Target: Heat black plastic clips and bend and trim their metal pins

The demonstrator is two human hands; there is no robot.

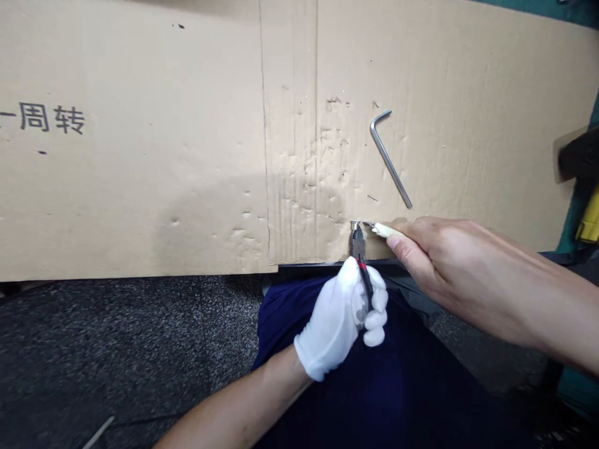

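My left hand (337, 318), in a white fabric glove, is shut around black-and-red handled pliers (359, 251). Their jaws reach up to a small metal piece (355, 224) at the lower edge of a large tan cardboard sheet (140, 187). My right hand (435, 252) is bare and grips a small cream-handled tool (386, 231). Its thin metal tip sits just right of the plier jaws, almost touching the metal piece. A steel L-shaped hex key (389, 159) lies on the cardboard above both hands, apart from them.
Dark navy trousers (374, 380) lie under my hands, and speckled dark flooring (107, 349) spreads to the left. Printed Chinese characters mark the cardboard's left side. A dark bristly object (580, 157) and a yellow item (589, 218) sit at the right edge.
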